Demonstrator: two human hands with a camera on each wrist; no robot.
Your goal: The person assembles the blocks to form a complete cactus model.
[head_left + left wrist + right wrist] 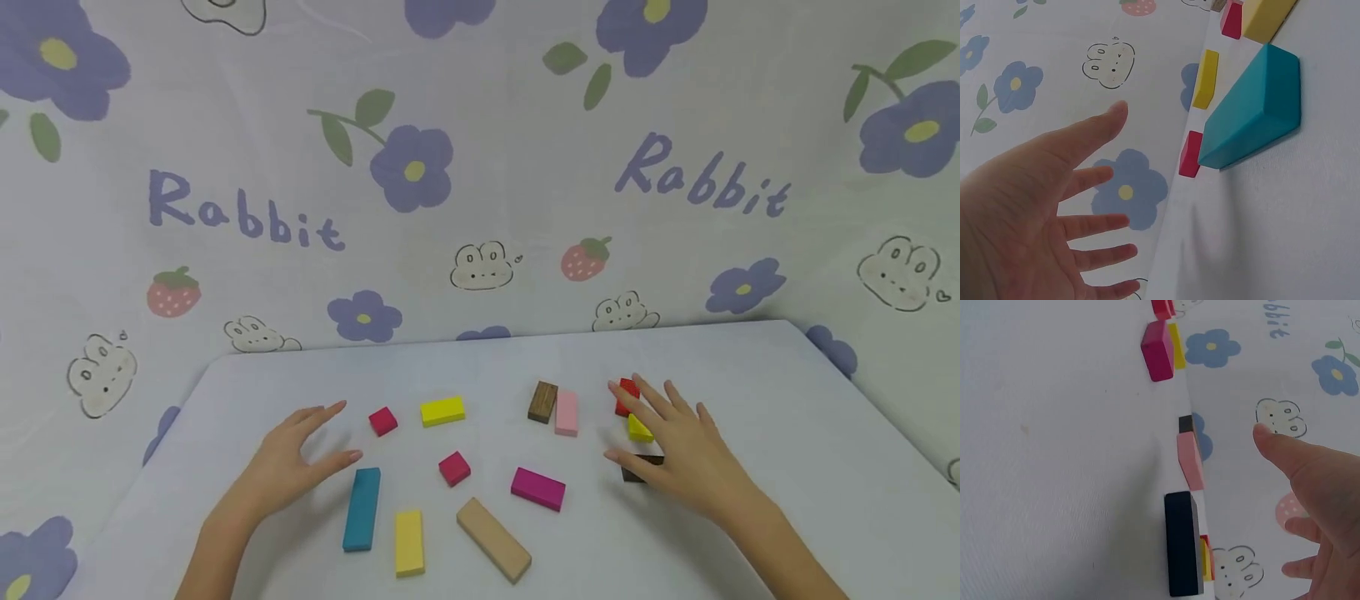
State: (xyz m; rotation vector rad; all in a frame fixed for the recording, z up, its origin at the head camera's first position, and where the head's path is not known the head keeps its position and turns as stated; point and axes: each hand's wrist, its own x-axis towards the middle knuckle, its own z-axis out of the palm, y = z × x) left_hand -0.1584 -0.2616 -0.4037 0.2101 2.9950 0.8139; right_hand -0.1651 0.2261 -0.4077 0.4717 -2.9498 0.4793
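My left hand (pixel 288 462) is held above the white table with its fingers spread and nothing in them. Nearest to it are a teal block (pixel 362 510) and a small red cube (pixel 383 421). On the other side, my right hand (pixel 690 454) hovers with spread fingers, also holding nothing. From the head view it partly covers a dark block (pixel 634 468), a yellow block (pixel 640 428) and a red block (pixel 625 397). In the right wrist view the dark block (pixel 1183 544) lies apart from the thumb. A gap separates the left thumb from the teal block (pixel 1250 109) in the left wrist view.
Between the hands lie a yellow block (pixel 442 412), a red cube (pixel 454 469), a magenta block (pixel 537 489), a brown block (pixel 543 402) beside a pink one (pixel 567 413), a pale yellow block (pixel 409 543) and a tan block (pixel 494 540). A rabbit-print cloth (pixel 525 192) hangs behind.
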